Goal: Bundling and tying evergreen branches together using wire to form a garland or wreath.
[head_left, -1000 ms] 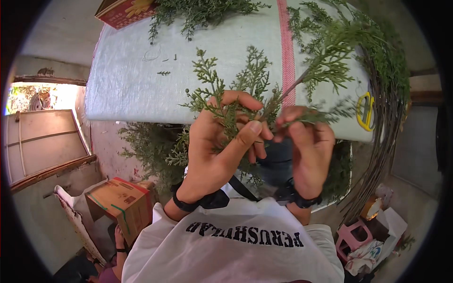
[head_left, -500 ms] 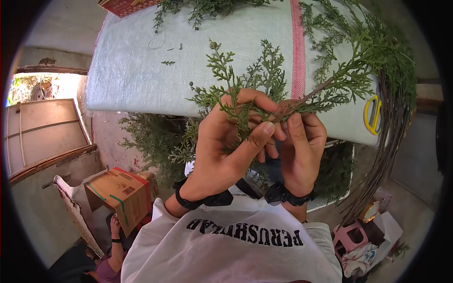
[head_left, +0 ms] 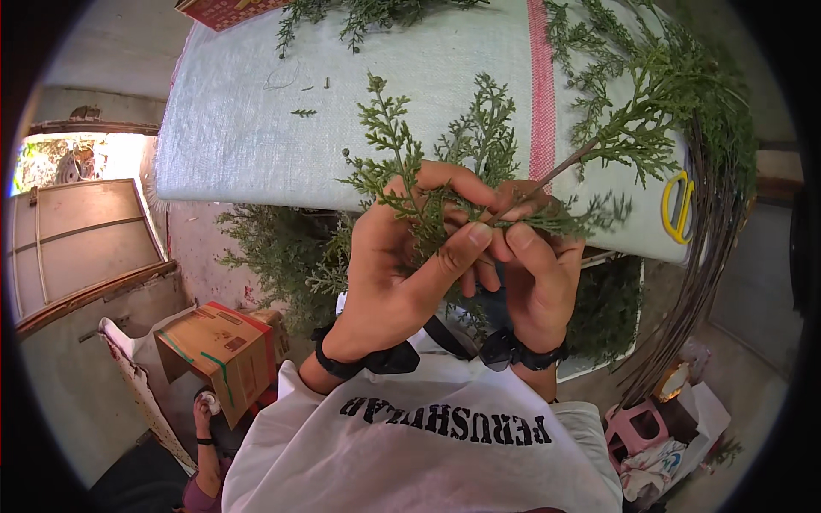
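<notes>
My left hand (head_left: 380, 274) is closed around green conifer sprigs (head_left: 395, 141) that fan up and out past its fingers. Thumb and fingers of my right hand (head_left: 543, 286) pinch a smaller conifer sprig (head_left: 590, 216), which points to the right. Between the two hands runs the brown stem of a leafy conifer branch (head_left: 629, 128), slanting up to the right. Both sets of fingertips meet at its lower end, and they partly hide the grip. Behind the hands lies a table covered with white woven plastic (head_left: 282, 128).
Yellow-handled scissors (head_left: 677, 207) lie at the table's right edge, beside a bundle of long stems (head_left: 705, 231). More greenery (head_left: 291, 248) is below the table. A cardboard box (head_left: 218, 350) stands lower left, near another person's arm (head_left: 205, 453). A pink stool (head_left: 637, 432) is lower right.
The small sprig by my right hand now stands apart below the branch. My right hand has shifted slightly left. The other person's hand now shows a white thing in it.
</notes>
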Tool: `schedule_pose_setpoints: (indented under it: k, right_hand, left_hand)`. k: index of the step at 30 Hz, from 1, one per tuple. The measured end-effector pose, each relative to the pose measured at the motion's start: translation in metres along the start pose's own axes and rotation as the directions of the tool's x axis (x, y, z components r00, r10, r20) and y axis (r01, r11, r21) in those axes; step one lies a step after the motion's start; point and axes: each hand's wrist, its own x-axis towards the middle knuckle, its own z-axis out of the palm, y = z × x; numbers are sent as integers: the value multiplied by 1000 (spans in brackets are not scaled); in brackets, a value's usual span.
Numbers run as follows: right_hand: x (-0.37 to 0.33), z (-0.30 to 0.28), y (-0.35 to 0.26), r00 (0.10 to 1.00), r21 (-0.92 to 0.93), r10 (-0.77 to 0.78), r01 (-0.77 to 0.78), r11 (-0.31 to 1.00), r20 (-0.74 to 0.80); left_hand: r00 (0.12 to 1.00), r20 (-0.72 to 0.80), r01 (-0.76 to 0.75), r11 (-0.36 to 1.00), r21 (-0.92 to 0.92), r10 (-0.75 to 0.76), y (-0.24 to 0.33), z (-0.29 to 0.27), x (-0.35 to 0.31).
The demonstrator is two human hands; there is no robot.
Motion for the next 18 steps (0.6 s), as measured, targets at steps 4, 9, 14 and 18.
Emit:
schedule_pose_setpoints:
  k: [4,9,14,18]
  right_hand:
    - [3,6,12,999,-13,25,-25,1000,25]
    - [14,24,41,999,-308,12,-1,951,36]
    - [22,22,91,768,-758,562,-160,632,307]
    - [24,18,133,567,-971,792,76,225,228]
  left_hand:
    - [1000,5,26,998,-65,-26,4,-17,-6]
    - [978,-187,-121,983,-138,94,27,-78,-41]
    - [681,-675,-324,943,69,283,56,-156,-112]
    - [418,-801,-467,858,214,428,70,-190,-150]
